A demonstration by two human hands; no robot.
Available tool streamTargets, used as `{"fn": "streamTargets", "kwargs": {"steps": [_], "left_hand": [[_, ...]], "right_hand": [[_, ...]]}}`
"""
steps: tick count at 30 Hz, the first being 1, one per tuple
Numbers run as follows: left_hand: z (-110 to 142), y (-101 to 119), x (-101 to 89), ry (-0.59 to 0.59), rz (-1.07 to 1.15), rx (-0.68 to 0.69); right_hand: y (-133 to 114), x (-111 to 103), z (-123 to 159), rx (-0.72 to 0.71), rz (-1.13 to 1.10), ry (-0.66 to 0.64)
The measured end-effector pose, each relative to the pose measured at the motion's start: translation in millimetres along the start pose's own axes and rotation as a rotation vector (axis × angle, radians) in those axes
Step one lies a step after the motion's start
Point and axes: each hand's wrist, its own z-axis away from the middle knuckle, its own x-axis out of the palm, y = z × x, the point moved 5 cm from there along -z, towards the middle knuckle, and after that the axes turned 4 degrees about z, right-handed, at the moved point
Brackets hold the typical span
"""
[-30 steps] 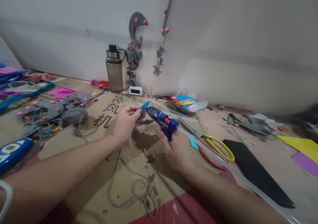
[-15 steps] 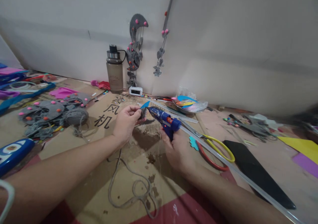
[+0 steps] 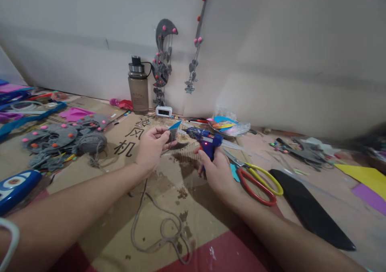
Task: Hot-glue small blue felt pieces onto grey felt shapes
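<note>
Over the middle of the cardboard (image 3: 117, 215), a small blue and grey piece (image 3: 173, 132) sits pinched between the thumb and fingers of the left hand (image 3: 153, 145). Its long axis slants up and to the right out of that grip, the blue tip pointing away from the fingers. Just right of it, apart by a narrow gap, is the nozzle of a blue glue gun (image 3: 208, 140); the barrel runs nearly left to right, nozzle end toward the piece, its handle dropping into the closed right hand (image 3: 215, 169). The left hand is the nearer to the piece, and the two hands are apart from each other. Nearer the wearer, grey yarn (image 3: 162, 225) lies looped. Right of the glue gun are scissors (image 3: 240, 163), then a black slab (image 3: 313, 211) on the counter (image 3: 346, 207). Beyond, a bottle (image 3: 139, 93) stands upright near the wall (image 3: 271, 42).
</note>
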Motion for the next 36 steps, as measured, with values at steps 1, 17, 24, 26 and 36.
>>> {"fn": "streamTargets", "kwargs": {"steps": [1,17,24,26,36], "left_hand": [[-0.4,2.0,0.7,-0.004,0.004,0.014],[16.1,58.4,28.5,-0.149,-0.156,0.308],[17.7,59.6,24.5,-0.163,-0.510,0.511],[13.7,58.8,21.0,-0.142,-0.530,0.521],[5.1,32.9,20.7,-0.189,-0.122,0.121]], "right_hand": [[5.3,1.4,-4.4,0.079,-0.050,-0.046],[-43.8,-20.3,-14.7,-0.271,0.468,-0.052],[-76.3,34.6,-10.4,0.018,-0.489,-0.232],[-74.8,47.6,-13.6,0.087,-0.586,-0.217],[-64.8,35.8,-17.0,-0.190,-0.315,-0.020]]}}
